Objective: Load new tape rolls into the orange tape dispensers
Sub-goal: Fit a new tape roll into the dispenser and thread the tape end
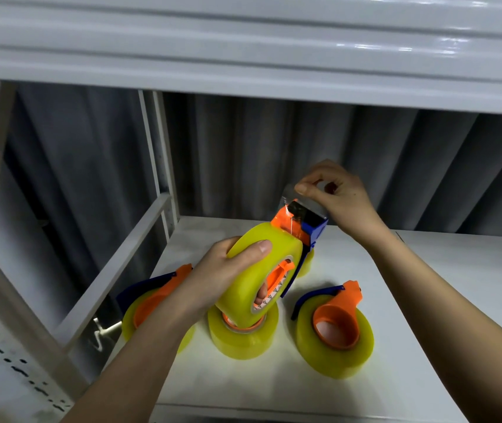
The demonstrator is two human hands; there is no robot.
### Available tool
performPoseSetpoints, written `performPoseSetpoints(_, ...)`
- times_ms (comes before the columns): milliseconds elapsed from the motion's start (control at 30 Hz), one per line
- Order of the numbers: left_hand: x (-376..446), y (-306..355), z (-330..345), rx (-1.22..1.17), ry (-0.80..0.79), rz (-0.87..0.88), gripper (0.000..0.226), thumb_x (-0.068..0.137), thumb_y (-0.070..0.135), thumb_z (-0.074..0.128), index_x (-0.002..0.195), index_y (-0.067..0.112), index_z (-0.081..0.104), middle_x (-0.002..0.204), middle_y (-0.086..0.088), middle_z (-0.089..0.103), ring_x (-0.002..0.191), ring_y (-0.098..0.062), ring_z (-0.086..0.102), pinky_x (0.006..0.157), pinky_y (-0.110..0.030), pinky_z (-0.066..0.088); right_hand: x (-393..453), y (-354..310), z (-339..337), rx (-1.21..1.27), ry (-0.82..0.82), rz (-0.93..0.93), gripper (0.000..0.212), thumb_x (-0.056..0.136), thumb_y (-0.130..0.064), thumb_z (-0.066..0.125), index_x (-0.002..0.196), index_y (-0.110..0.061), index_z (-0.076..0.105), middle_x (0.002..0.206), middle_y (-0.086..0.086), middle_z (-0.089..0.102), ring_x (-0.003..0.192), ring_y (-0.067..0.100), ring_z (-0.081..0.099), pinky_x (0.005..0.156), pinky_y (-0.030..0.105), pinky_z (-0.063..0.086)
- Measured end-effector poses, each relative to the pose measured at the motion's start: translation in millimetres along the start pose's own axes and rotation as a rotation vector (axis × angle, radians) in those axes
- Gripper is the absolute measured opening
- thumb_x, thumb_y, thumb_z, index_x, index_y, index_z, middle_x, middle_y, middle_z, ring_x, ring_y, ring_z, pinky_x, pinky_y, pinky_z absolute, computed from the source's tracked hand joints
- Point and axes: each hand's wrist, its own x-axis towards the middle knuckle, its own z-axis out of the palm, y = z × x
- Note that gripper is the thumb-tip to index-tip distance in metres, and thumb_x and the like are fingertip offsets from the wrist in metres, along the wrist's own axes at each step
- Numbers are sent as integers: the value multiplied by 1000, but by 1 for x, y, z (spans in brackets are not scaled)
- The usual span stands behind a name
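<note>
Two hands load tape
Left hand [228,270] grips the yellow roll [261,270] mid-frame; right hand [335,193] pinches the clear tape end [289,193] above it.

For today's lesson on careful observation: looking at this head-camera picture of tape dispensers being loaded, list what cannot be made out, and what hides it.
Head view:
- Left dispenser: its roll is largely covered by the left forearm.
- Roll on the shelf: its top is hidden under the held roll.
- Left hand: fingers inside the core are mostly hidden.
- Clear tape end pinched by the right hand: transparent, edges unclear.
- A roll behind the held dispenser: barely visible.
</note>
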Motion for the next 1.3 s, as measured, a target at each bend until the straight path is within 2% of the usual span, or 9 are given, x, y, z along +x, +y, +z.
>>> performPoseSetpoints(67, -1, 1, -1, -3, -8, -11, 37, 65, 52, 58, 95, 32, 66, 93, 5, 75, 89, -19, 71, 85, -41, 57, 2, -2, -1, 4, -26, 9, 20, 86, -20, 68, 75, -35, 61, 86, -14, 56, 83, -9, 53, 72, 3, 39)
performPoseSetpoints(167, -5, 2, -1, -61, 20, -43, 15, 77, 45, 56, 83, 33, 60, 66, 17, 72, 69, -9, 70, 70, -29, 58, 2, -3, -2, 46, -42, 11, 17, 86, -19, 67, 76, -32, 63, 86, -13, 57, 82, -8, 54, 71, 4, 39)
performPoseSetpoints(233, -6, 2, -1, -88, 32, -52, 11, 81, 43, 55, 82, 33, 58, 61, 20, 69, 71, -10, 68, 70, -29, 56, 1, -2, -3, 70, -34, 14, 17, 87, -18, 67, 77, -32, 63, 85, -13, 57, 81, -8, 55, 70, 5, 40)
performPoseSetpoints(333, -7, 3, 0, -82, 50, -43, 12, 79, 45, 55, 82, 34, 59, 65, 18, 70, 78, -13, 67, 74, -31, 56, -3, -1, -4, 75, 8, 21, 20, 86, -16, 67, 76, -33, 63, 84, -13, 58, 81, -6, 56, 70, 6, 41)
performPoseSetpoints(567, -1, -4, 2, -15, 79, 20, 45, 61, 58, 56, 92, 28, 69, 91, -1, 75, 88, -22, 71, 84, -41, 57, -16, -3, -9, 51, 58, 90, 16, 86, -22, 67, 74, -32, 65, 85, -9, 59, 80, -2, 55, 69, 7, 40)
performPoseSetpoints(667, 2, -6, 5, 8, 99, 49, 40, 63, 58, 56, 87, 29, 68, 86, 3, 75, 83, -17, 71, 78, -35, 59, -21, -3, -10, 80, 83, 137, 17, 87, -21, 67, 73, -32, 66, 88, -2, 61, 83, 5, 57, 72, 13, 43)
performPoseSetpoints(833, 2, -6, 9, -7, 118, 97, 17, 86, 41, 56, 79, 29, 65, 65, 8, 72, 58, -7, 69, 52, -18, 54, -29, -2, -12, 121, 111, 228, 12, 87, -23, 66, 76, -24, 68, 91, 7, 65, 87, 15, 60, 76, 27, 46)
performPoseSetpoints(1167, 2, -11, 20, 6, 174, 150, 18, 87, 40, 57, 84, 24, 64, 67, 10, 71, 57, -4, 67, 51, -14, 52, -32, -1, -12, 20, 144, 328, 12, 86, -17, 63, 76, -13, 68, 91, 8, 64, 79, 9, 57, 68, 21, 44)
performPoseSetpoints(1300, 2, -10, 26, -15, 183, 153, 17, 88, 38, 57, 86, 23, 64, 66, 12, 71, 58, -3, 67, 50, -12, 50, -33, -1, -12, -84, 173, 317, 12, 84, -14, 61, 79, -5, 67, 91, 10, 63, 83, 17, 58, 68, 24, 45)
